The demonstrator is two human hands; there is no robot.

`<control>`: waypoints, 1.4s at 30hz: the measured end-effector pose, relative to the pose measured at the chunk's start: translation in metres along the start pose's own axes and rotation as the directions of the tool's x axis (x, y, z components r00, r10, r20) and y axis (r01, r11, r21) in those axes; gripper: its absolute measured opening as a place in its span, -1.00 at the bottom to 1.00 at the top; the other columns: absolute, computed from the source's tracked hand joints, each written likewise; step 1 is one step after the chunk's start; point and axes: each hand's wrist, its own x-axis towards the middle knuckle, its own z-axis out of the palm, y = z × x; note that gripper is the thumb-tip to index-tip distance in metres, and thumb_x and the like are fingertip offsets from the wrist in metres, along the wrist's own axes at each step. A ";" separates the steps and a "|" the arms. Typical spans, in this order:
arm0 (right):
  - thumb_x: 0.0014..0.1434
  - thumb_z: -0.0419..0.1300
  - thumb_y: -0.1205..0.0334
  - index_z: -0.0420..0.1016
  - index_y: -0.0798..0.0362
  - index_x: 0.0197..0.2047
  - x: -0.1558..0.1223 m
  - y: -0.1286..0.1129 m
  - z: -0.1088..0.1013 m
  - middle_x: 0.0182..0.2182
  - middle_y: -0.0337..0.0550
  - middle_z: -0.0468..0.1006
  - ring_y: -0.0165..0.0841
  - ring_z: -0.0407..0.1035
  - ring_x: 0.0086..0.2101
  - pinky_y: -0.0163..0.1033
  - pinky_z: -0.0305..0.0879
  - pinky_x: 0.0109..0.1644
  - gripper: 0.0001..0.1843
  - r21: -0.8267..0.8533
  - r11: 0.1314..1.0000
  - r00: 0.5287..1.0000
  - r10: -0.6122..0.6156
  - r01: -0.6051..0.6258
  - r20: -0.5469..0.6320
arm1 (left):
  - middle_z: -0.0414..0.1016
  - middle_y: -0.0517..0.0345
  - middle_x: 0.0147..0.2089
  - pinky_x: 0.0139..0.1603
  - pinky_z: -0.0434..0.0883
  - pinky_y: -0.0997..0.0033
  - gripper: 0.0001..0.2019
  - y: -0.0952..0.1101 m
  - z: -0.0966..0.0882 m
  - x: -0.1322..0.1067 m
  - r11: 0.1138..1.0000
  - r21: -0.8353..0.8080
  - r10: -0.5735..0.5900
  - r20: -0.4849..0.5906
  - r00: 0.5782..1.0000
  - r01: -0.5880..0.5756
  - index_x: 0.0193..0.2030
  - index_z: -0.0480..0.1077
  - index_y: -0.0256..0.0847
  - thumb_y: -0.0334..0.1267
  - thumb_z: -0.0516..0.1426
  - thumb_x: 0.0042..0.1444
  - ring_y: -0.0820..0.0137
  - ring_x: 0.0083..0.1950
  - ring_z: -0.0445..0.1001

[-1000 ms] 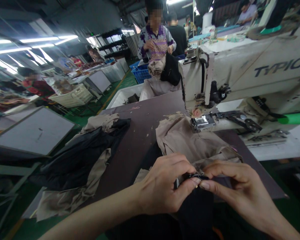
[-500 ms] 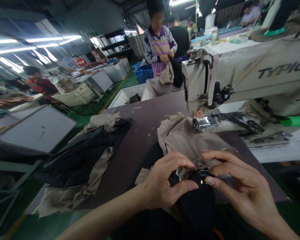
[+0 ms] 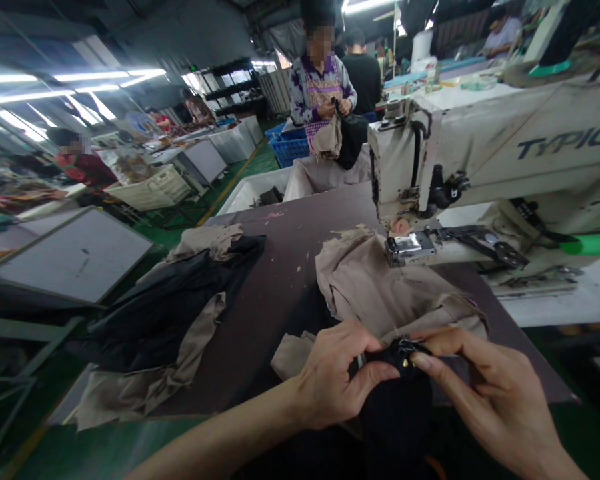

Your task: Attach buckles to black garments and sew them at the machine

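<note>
My left hand (image 3: 343, 377) pinches the gathered edge of a black fabric piece (image 3: 395, 413) between thumb and fingers. Close beside it, my right hand (image 3: 485, 387) is closed on the same edge. A small gold-coloured spot shows on the black cloth between my thumbs, and loose pale threads stick up there; what the spot is I cannot tell. The black cloth hangs down from both hands. Just beyond them, beige fabric (image 3: 380, 287) lies bunched on the brown table (image 3: 280, 267), partly under the arm of the sewing machine (image 3: 460, 160).
A pile of black and beige cloth (image 3: 165, 313) hangs over the table's left edge. Past the far edge stands a white bin (image 3: 250, 190), with a blue basket (image 3: 290, 150) behind. A co-worker (image 3: 323, 87) in a patterned apron handles cloth there. Other people sit farther back.
Both hands have closed onto the black cloth's edge, my left fingers lower and tighter. More of the beige fabric beyond shows. The co-worker's cloth has shifted in their hands.
</note>
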 end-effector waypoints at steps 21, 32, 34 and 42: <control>0.16 0.32 0.30 0.47 0.08 -0.37 0.035 -0.035 0.037 -0.37 -0.26 0.58 -0.49 0.46 -0.44 -0.46 0.34 -0.39 -0.89 0.181 0.983 0.995 -0.019 0.037 -0.102 | 0.33 0.20 -0.32 -0.25 0.27 0.47 -0.76 0.037 0.002 -0.036 0.737 -0.419 -0.660 -0.275 0.699 0.531 -0.20 0.31 -0.21 -0.10 -0.02 0.34 0.46 -0.30 0.30; 0.16 0.30 0.31 0.41 0.12 -0.38 0.102 -0.113 0.107 -0.42 -0.26 0.48 -0.49 0.39 -0.41 -0.37 0.34 -0.27 -0.86 0.683 0.626 0.843 0.073 0.377 -0.533 | 0.25 0.20 -0.36 -0.26 0.24 0.38 -0.75 0.047 -0.148 0.026 0.762 0.635 0.170 -0.385 0.907 0.127 -0.23 0.22 -0.17 -0.10 -0.12 0.37 0.41 -0.36 0.29; 0.14 0.32 0.27 0.41 0.11 -0.38 0.090 -0.081 0.107 -0.40 -0.25 0.49 -0.47 0.40 -0.41 -0.36 0.34 -0.27 -0.83 0.601 0.744 0.818 0.130 0.293 -0.560 | 0.34 0.14 -0.29 -0.21 0.29 0.37 -0.77 0.018 -0.127 0.033 0.808 0.587 0.129 -0.237 0.963 0.036 -0.16 0.23 -0.18 -0.11 -0.12 0.37 0.37 -0.29 0.37; 0.10 0.35 0.28 0.46 0.14 -0.42 0.034 0.047 0.100 -0.45 -0.18 0.52 -0.39 0.43 -0.41 -0.32 0.34 -0.32 -0.83 0.489 0.869 0.824 0.218 0.080 -0.523 | 0.44 0.01 -0.11 -0.01 0.41 0.29 -0.76 -0.063 -0.036 -0.022 0.920 0.392 -0.057 0.057 0.997 0.031 0.02 0.29 -0.23 -0.31 0.08 0.21 0.30 -0.08 0.44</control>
